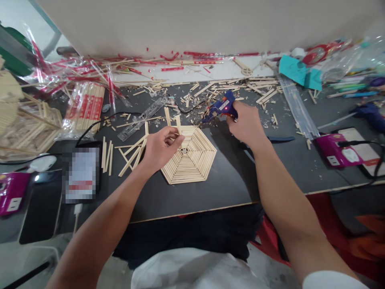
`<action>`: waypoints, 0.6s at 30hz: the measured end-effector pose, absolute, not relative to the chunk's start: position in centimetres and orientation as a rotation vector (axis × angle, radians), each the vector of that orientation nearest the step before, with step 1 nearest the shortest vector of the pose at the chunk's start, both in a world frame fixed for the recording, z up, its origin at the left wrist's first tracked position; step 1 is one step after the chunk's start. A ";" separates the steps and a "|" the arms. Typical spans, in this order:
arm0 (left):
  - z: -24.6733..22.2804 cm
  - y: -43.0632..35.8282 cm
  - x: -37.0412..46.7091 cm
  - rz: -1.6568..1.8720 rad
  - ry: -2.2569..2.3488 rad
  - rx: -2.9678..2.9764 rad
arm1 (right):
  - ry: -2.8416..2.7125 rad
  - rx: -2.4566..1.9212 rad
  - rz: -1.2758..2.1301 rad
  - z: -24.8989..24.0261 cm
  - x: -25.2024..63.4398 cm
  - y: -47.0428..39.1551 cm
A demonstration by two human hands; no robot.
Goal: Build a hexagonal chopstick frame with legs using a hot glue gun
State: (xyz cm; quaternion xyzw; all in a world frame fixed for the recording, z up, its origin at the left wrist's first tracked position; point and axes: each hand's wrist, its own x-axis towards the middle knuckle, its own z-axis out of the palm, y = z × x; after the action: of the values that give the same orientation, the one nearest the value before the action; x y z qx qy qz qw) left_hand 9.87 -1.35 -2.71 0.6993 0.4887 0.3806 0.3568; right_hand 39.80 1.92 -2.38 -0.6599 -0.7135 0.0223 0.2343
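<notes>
A hexagonal panel of pale wooden sticks (188, 172) lies flat on the dark tabletop, with a small star-shaped gap at its centre. Over its left side, my left hand (162, 146) pinches a short wooden stick (178, 122) between thumb and fingers. My right hand (247, 122) is wrapped round a blue glue gun (222, 106) with a small red light. The gun's nozzle points left, near the panel's far edge. Beside my left hand lie several loose sticks (128, 164), some crossing one another.
A phone with a blurred screen (82, 170) and a dark phone (42, 208) lie left. Packed chopsticks (86, 104) and a clear ruler (142, 118) sit farther back. Stick scraps litter the rear. Purple power sockets (338, 150) and a second glue gun (371, 116) are right.
</notes>
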 end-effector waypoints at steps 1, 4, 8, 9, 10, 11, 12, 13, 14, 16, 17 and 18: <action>-2.7 -1.3 9.9 0.979 1.270 1.803 | -1.959 -1.808 0.057 -2.3 39.8 1.9; -2.7 -1.3 9.9 0.967 1.287 1.800 | -1.941 -1.786 0.059 -2.2 39.9 1.8; -2.8 -1.4 9.8 0.952 1.289 1.809 | -1.953 -1.767 0.076 -2.1 39.8 1.6; -2.8 -1.4 9.8 0.949 1.289 1.812 | -1.961 -1.763 0.079 -2.1 39.8 1.6; -2.8 -1.4 9.8 0.949 1.290 1.813 | -1.966 -1.762 0.080 -2.1 39.8 1.6; -2.8 -1.4 9.8 0.949 1.291 1.811 | -1.969 -1.761 0.080 -2.1 39.8 1.6; -2.8 -1.4 9.8 0.950 1.293 1.808 | -1.969 -1.761 0.078 -2.1 39.8 1.6; -2.8 -1.5 9.9 0.949 1.296 1.805 | -1.968 -1.760 0.076 -2.0 39.8 1.6; -2.7 -1.5 9.9 0.950 1.296 1.803 | -1.965 -1.759 0.076 -2.0 39.8 1.6; -2.6 -1.5 10.0 0.957 1.294 1.803 | -1.955 -1.765 0.083 -1.9 39.7 1.6; -2.6 -1.5 10.0 0.959 1.294 1.806 | -1.948 -1.772 0.090 -1.9 39.6 1.6; -2.6 -1.5 10.0 0.958 1.294 1.808 | -1.942 -1.780 0.096 -1.9 39.5 1.5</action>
State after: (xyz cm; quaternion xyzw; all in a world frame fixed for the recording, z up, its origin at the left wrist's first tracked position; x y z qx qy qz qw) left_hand 9.97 -1.51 -2.59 0.6988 0.5003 0.3704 0.3523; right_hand 39.53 1.54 -1.88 -0.6538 -0.7133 0.0353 0.2501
